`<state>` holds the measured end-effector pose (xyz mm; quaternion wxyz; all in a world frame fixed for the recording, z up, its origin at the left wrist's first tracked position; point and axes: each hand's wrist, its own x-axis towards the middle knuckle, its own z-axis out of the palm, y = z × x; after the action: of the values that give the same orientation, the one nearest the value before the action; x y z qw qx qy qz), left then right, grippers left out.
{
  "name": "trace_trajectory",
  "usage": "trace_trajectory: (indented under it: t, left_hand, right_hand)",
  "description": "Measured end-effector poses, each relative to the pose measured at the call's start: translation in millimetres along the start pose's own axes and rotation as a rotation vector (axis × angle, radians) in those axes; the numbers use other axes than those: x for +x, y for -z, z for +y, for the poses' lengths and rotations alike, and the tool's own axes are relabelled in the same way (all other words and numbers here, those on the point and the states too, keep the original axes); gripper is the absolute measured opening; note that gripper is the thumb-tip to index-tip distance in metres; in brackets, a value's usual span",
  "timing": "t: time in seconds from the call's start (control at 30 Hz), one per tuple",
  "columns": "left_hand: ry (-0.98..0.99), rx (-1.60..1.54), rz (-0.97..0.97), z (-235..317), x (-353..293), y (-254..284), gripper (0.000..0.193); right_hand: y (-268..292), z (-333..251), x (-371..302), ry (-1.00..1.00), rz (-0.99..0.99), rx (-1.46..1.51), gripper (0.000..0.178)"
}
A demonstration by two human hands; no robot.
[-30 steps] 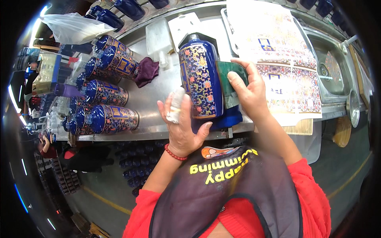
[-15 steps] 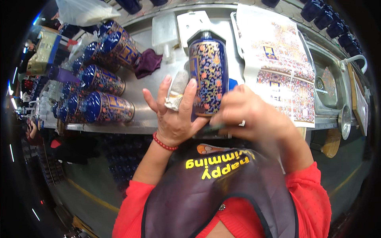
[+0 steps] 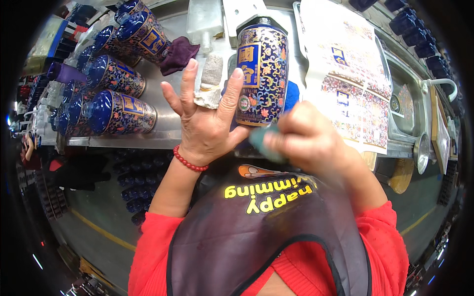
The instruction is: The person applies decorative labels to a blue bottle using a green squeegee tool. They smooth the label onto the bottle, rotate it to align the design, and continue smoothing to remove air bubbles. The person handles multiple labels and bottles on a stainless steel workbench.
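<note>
A dark blue bottle [image 3: 269,74] with a colourful floral pattern and a gold-framed panel lies on its side in front of me, its neck pointing away. My left hand [image 3: 205,123] is spread open at its left. The index finger reaches along the bottle's side and the thumb is by its base. A grey-white wrapping [image 3: 211,81] covers the middle finger, and a red bead bracelet circles the wrist. Closed by the bottle's base, my right hand [image 3: 311,130] grips a flat green piece [image 3: 265,142], too blurred to tell its kind.
Several similar bottles [image 3: 123,111] lie to the left on the metal table, near a dark purple cloth [image 3: 178,55]. Printed floral sheets [image 3: 355,93] are spread at the right, before a metal sink [image 3: 402,106]. A clear flat bottle [image 3: 203,24] lies at the back.
The bottle has turned, bringing its framed panel into view. My right hand has moved slightly down, and the green piece shows more. My left hand has shifted slightly left and up.
</note>
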<state>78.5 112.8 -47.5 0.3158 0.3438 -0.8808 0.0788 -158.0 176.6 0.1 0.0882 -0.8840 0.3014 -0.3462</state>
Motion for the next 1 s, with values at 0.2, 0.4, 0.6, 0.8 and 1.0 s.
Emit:
trace_trajectory:
  t: [0.2,0.4,0.6,0.8,1.0]
  left_hand:
    - [0.083,-0.203,-0.053,0.4,-3.0,-14.5,0.101]
    - [0.036,-0.072,-0.054,-1.9,-5.0,-11.3,0.095]
    - [0.101,-0.268,-0.047,-1.6,-7.0,-22.4,0.100]
    - [0.078,-0.130,-0.040,-3.6,-5.6,-17.3,0.095]
    - [-0.014,-0.122,0.103,-3.3,-2.7,-13.1,0.093]
  right_hand:
    - [-4.7,-4.4,-6.3,-0.177,0.158,-0.127,0.025]
    - [-5.7,-1.4,-5.0,-0.380,0.249,-0.143,0.033]
    - [-2.7,-8.4,7.4,-0.207,-0.021,0.235,0.029]
    - [-3.8,-6.2,9.7,0.048,-0.202,0.188,0.025]
    - [-9.9,-6.6,3.2,-0.188,0.220,-0.234,0.033]
